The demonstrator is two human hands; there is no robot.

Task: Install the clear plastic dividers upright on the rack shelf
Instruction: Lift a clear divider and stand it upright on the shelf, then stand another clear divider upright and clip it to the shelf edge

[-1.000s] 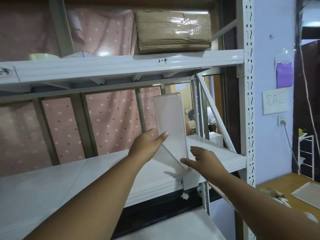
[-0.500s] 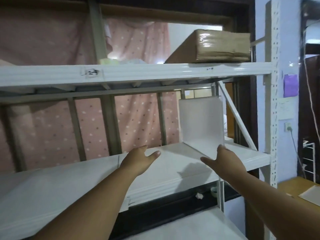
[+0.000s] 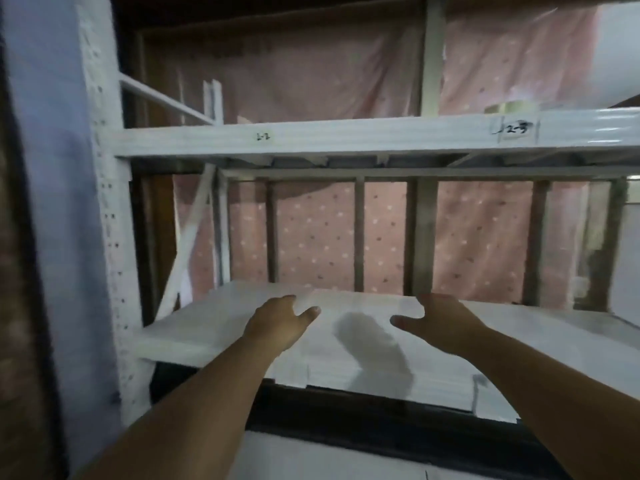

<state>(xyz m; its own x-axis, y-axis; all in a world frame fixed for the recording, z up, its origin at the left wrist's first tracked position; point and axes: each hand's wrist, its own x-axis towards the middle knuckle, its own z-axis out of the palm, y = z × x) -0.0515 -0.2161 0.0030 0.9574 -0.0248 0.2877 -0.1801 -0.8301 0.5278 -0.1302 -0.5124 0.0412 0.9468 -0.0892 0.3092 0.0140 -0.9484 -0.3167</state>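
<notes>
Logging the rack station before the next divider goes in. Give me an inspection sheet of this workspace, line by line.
Surface: white rack shelf, bare where visible; a hand shadow falls on it between the hands.
Job's things: no clear plastic divider seen in this view.
Clutter: pale round object on the upper shelf, blurred; upper shelf edge carries handwritten labels.
Grippers: left hand and right hand both open and empty, spread apart over the shelf.
Cables: nothing seen.
Surroundings: perforated white upright post on the left, a diagonal brace behind it, pink dotted curtain behind the rack's back bars. Frame is motion-blurred.
</notes>
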